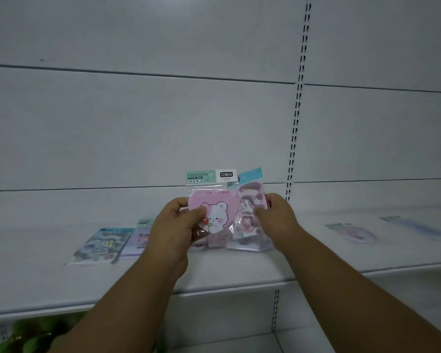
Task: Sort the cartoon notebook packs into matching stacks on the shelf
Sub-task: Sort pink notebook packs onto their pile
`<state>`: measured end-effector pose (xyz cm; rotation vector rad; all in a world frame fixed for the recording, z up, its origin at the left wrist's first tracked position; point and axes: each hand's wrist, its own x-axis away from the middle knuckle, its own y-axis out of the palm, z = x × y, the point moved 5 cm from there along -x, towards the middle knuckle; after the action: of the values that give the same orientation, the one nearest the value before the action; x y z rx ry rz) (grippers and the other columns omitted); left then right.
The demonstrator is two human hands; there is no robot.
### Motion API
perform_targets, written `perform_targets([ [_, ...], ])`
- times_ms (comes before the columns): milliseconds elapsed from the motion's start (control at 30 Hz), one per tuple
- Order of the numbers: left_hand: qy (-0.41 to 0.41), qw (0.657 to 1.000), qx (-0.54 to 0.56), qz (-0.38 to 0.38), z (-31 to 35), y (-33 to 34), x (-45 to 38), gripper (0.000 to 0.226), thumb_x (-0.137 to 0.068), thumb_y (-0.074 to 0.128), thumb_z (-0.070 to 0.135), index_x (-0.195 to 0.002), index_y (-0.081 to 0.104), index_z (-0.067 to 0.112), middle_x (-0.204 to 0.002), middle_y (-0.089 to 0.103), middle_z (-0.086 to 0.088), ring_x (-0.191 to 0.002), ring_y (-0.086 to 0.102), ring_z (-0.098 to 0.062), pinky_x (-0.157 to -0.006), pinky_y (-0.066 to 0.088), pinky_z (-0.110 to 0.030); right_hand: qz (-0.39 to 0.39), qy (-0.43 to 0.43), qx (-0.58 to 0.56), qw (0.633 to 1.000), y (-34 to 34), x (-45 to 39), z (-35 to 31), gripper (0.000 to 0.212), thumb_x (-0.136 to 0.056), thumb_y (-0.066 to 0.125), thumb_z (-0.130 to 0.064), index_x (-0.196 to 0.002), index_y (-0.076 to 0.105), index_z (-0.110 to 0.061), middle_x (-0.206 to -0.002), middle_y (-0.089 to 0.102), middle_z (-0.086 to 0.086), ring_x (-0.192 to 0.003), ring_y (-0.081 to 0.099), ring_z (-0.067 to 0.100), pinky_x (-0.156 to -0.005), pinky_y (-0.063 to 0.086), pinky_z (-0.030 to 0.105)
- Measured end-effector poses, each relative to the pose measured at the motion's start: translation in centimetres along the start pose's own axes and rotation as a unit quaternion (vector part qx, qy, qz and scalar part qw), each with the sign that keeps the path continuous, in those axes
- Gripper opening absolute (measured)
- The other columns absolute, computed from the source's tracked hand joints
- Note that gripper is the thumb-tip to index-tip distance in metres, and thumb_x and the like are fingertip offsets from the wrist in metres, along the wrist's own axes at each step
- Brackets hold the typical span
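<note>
A smooth white shelf [239,271] carries flat, glossy plastic notebook packs [105,244]. Above it, the left hand [175,225] pinches a crinkly clear pack with a pink heart-shaped bear notebook [215,212]; the right hand [278,220] grips a rectangular blue-topped pack [250,200] beside it.

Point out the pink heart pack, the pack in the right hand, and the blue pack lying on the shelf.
pink heart pack [218,212], head view, on the bear drawing.
pack in the right hand [250,197], head view, on its clear front.
blue pack [105,244], head view, on its cover.
</note>
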<state>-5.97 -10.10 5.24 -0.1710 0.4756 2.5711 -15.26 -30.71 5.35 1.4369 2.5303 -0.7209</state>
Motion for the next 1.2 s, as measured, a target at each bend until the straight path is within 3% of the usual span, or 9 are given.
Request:
perform_targets([
  [100, -0.008, 0.999, 0.011, -0.041, -0.8, 3.7, 1.2, 0.009, -0.088, 0.063, 0.000, -0.092, 0.063, 0.008, -0.078, 0.066, -0.016, -0.060, 0.063, -0.019, -0.049, 0.052, -0.024, 0.019, -0.001, -0.039, 0.999, -4.3, 0.6, 0.5, 0.008, -0.087, 0.057, -0.008, -0.083, 0.063, -0.009, -0.076, 0.067, 0.008, -0.064, 0.061, 0.018, -0.053, 0.045, 0.023],
  [167, -0.006, 0.998, 0.014, -0.062, -1.2, 6.6, 1.9, 0.010, -0.088, 0.062, 0.000, -0.089, 0.062, 0.009, -0.077, 0.066, -0.012, -0.059, 0.063, -0.016, -0.050, 0.053, -0.025, 0.031, -0.008, -0.040, 0.999, -7.4, 0.9, 1.1, 0.008, -0.087, 0.057, -0.008, -0.089, 0.065, -0.006, -0.080, 0.068, 0.011, -0.064, 0.061, 0.017, -0.053, 0.047, 0.024],
  [267, -0.003, 0.997, 0.008, -0.083, -2.2, 11.6, 2.8, 0.009, -0.089, 0.062, 0.000, -0.090, 0.062, 0.009, -0.081, 0.069, -0.012, -0.060, 0.066, -0.016, -0.055, 0.054, -0.028, 0.058, -0.007, -0.049, 0.997, -13.0, 0.8, 3.0, 0.009, -0.086, 0.058, -0.010, -0.091, 0.065, -0.008, -0.088, 0.072, 0.014, -0.077, 0.070, 0.028, -0.070, 0.060, 0.041],
  [333, -0.006, 0.995, 0.010, -0.095, -3.3, 15.3, 3.6, 0.009, -0.089, 0.062, 0.001, -0.093, 0.063, 0.009, -0.082, 0.070, -0.012, -0.060, 0.068, -0.016, -0.055, 0.054, -0.029, 0.068, -0.004, -0.055, 0.996, -17.1, 0.5, 4.6, 0.009, -0.087, 0.059, -0.010, -0.092, 0.066, -0.011, -0.089, 0.073, 0.014, -0.081, 0.073, 0.030, -0.075, 0.061, 0.047],
  [500, -0.027, 0.995, 0.028, -0.089, -6.5, 24.6, 5.8, 0.010, -0.088, 0.062, -0.001, -0.097, 0.062, 0.004, -0.087, 0.071, -0.016, -0.067, 0.068, -0.023, -0.051, 0.055, -0.025, 0.085, 0.001, -0.051, 0.995, -26.9, -1.2, 8.8, 0.009, -0.089, 0.060, -0.007, -0.095, 0.066, -0.010, -0.088, 0.073, 0.008, -0.074, 0.072, 0.018, -0.064, 0.059, 0.031],
  [633, -0.033, 0.997, -0.008, -0.069, -9.0, 30.7, 6.3, 0.016, -0.088, 0.065, 0.002, -0.103, 0.062, 0.003, -0.093, 0.070, -0.020, -0.068, 0.068, -0.024, -0.054, 0.055, -0.027, 0.087, 0.007, -0.040, 0.995, -32.9, -3.5, 11.5, 0.008, -0.089, 0.062, -0.010, -0.094, 0.066, -0.014, -0.090, 0.073, 0.008, -0.079, 0.073, 0.022, -0.072, 0.061, 0.038],
  [900, -0.043, 0.994, -0.091, -0.042, -11.5, 34.7, 3.6, 0.016, -0.088, 0.067, 0.006, -0.102, 0.061, 0.004, -0.094, 0.069, -0.020, -0.076, 0.070, -0.033, -0.066, 0.061, -0.037, 0.077, 0.004, -0.056, 0.995, -36.3, -7.6, 13.8, 0.012, -0.091, 0.062, -0.013, -0.102, 0.066, -0.011, -0.092, 0.073, 0.005, -0.076, 0.073, 0.018, -0.063, 0.058, 0.029],
  [1033, -0.070, 0.984, -0.162, -0.011, -13.7, 35.0, 0.2, 0.013, -0.085, 0.071, 0.008, -0.092, 0.063, 0.001, -0.085, 0.070, -0.019, -0.071, 0.068, -0.031, -0.066, 0.060, -0.035, 0.082, 0.019, -0.095, 0.992, -36.5, -9.4, 14.2, 0.008, -0.089, 0.061, -0.008, -0.090, 0.067, -0.014, -0.087, 0.072, 0.005, -0.069, 0.071, 0.016, -0.054, 0.054, 0.025],
  [1200, -0.060, 0.968, -0.243, 0.013, -15.8, 35.7, -2.8, 0.017, -0.074, 0.080, 0.013, -0.079, 0.068, 0.002, -0.079, 0.069, -0.015, -0.063, 0.056, -0.022, -0.063, 0.045, -0.031, 0.056, 0.034, -0.141, 0.988, -35.5, -11.1, 15.0, 0.013, -0.082, 0.063, -0.002, -0.083, 0.069, -0.013, -0.090, 0.073, 0.019, -0.080, 0.074, 0.033, -0.072, 0.061, 0.049],
])
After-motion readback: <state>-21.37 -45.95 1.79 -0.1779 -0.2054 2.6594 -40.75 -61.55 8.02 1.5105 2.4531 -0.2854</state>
